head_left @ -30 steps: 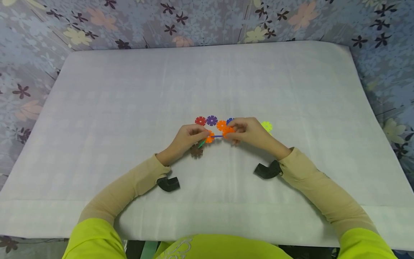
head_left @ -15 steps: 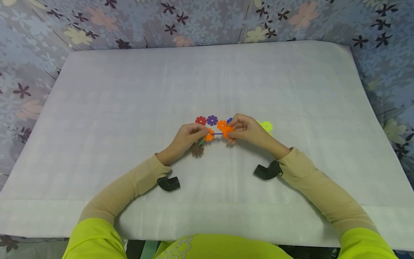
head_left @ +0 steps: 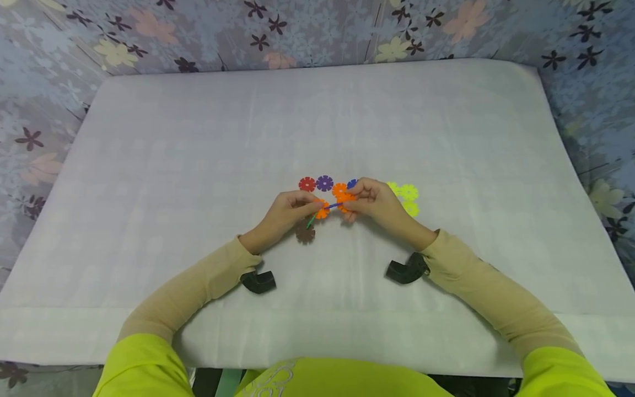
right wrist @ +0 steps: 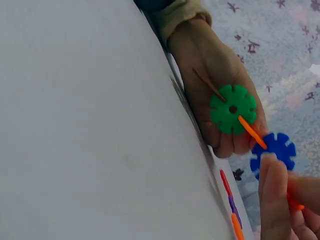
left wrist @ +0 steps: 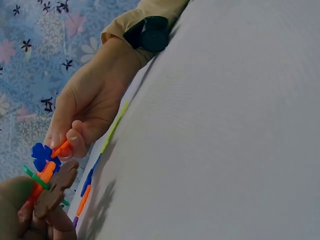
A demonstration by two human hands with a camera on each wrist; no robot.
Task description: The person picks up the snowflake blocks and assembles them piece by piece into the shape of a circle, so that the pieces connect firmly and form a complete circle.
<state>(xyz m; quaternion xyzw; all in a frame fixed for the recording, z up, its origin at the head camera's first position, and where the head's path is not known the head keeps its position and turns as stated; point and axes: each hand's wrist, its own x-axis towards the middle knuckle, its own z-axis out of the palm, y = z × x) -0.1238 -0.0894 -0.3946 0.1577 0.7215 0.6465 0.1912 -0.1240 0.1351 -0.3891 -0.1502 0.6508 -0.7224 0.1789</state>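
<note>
Joining pcs, prob. | your L hand pinches orange disc, R hand 2nd orange disc, blue disc btwn | over tabletop, btwn near/far edges | align slots, press straight.

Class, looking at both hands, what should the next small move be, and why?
Probably the right hand should gently press its orange disc farther onto the blue disc while the left hand steadies the chain. The left wrist view shows these discs meeting crosswise, but whether their slots are fully seated is hidden.
</note>
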